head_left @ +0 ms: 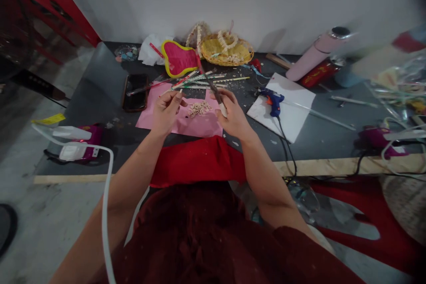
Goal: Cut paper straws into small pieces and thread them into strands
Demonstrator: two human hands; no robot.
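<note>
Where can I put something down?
Bare tabletop: left of the phone, behind the left purple block; between the white board and right purple block, in front of the clear rod. Crowded: behind the pink paper, with sticks and the yellow basket.

no readable lettering, only gold marks (318, 72) (too blurred for reading) on the red container (324, 71)

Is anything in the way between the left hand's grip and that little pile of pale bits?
Nothing visible stands between the left grip and the pale bits on the pink sheet. The long tool in the right grip is to their right, clear of that path.
</note>
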